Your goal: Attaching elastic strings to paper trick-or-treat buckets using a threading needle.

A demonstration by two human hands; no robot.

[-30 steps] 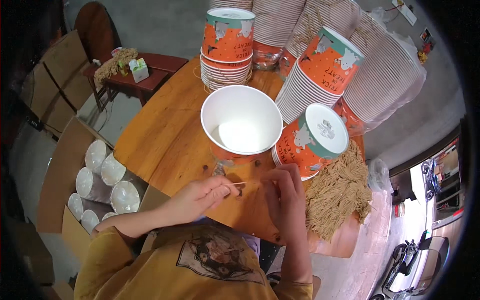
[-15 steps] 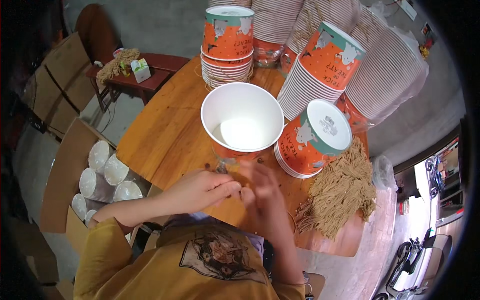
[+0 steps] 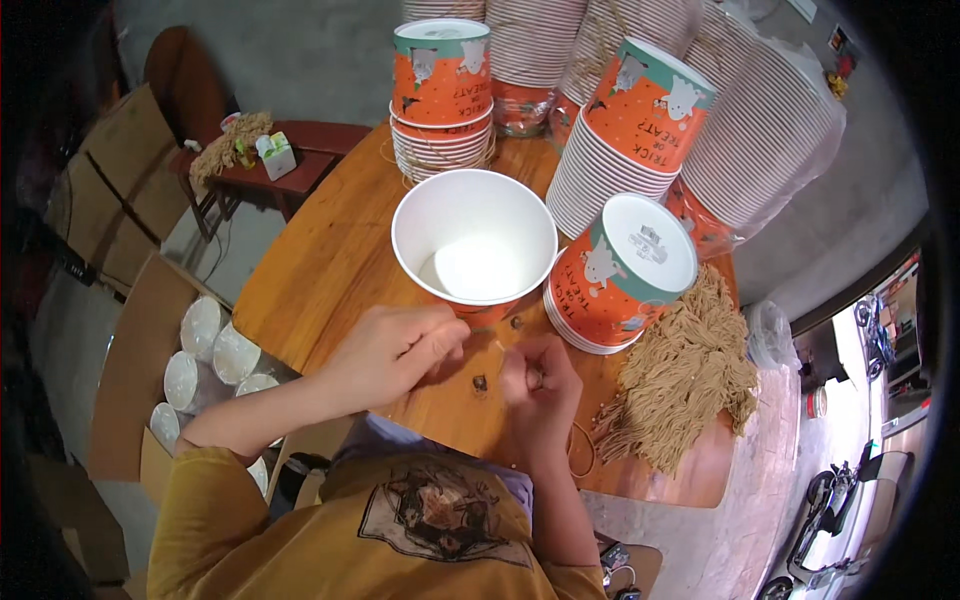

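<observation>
Close in front of you, at the near side of the worktop (image 3: 310,265), one white-lined paper bucket (image 3: 475,245) stands upright with its mouth open toward you. Your left hand (image 3: 400,350) is at its near side, fingers curled and thumb laid along them; the fingertips are turned away, so I cannot tell how tightly they close or on what. Your right hand (image 3: 540,385) is lower and apart from it, thumb and forefinger pinched together on what looks like a thin cord (image 3: 501,346) — its pale tip pokes out toward the bucket.

By your right wrist a cord loop (image 3: 594,458) curves over the wood, and beyond it lies a thick tan cord bundle (image 3: 680,370). Just right of the bucket sits an upturned stack of orange buckets (image 3: 600,300), with a taller upturned stack (image 3: 625,130) behind.

As I judge it, the step in hand is handling the cord close to the bucket's near wall. Your next move calls for a fine fingertip grip and a light touch — the empty bucket would probably shift if pushed.
</observation>
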